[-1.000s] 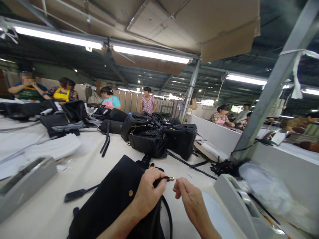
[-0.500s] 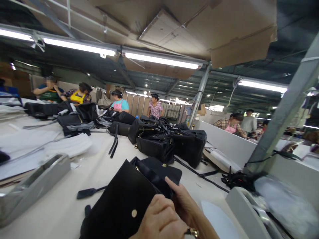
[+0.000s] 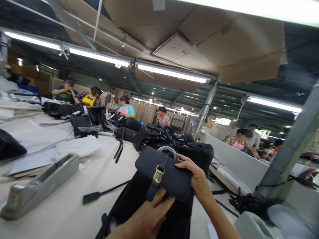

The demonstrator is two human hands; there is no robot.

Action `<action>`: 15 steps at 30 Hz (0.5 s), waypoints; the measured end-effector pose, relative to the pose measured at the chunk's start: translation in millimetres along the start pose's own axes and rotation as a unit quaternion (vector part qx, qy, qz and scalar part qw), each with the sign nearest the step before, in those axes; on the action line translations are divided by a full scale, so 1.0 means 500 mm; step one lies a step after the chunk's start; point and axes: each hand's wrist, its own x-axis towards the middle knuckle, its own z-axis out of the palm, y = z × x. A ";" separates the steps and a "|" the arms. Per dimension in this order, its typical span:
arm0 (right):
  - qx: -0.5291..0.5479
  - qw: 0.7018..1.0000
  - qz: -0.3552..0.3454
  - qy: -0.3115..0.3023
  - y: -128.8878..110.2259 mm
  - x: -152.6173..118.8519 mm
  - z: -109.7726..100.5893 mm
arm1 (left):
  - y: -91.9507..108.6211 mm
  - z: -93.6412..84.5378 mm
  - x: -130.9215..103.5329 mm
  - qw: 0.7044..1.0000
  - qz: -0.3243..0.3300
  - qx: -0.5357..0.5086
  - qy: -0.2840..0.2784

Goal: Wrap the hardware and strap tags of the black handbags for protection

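Black bag [image 3: 134,196]: right fingers [image 3: 185,163] grip its flap [image 3: 176,177]; left fingers [image 3: 159,204] hide partly beneath, hold unclear.

Flap [image 3: 175,179] lies over black bag [image 3: 132,199], apparently buckled.

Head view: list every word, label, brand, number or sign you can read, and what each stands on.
No text can be read anywhere.
Black flap and gold buckle: no lettering visible.
Cardboard overhead: small dark marks, too blurred to read.
White paper overhead: too blurred to tell whether it is printed.
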 end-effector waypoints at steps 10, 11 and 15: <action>-0.021 0.995 -0.066 -0.065 -0.022 0.009 0.007 | 0.026 -0.223 0.036 0.942 -0.193 -0.009 0.275; -0.024 0.995 -0.064 -0.074 -0.028 0.011 0.010 | 0.019 -0.236 0.078 0.944 -0.189 0.020 0.270; -0.051 0.991 -0.077 -0.102 -0.039 0.021 0.011 | -0.043 -0.227 0.226 0.968 -0.173 0.130 0.128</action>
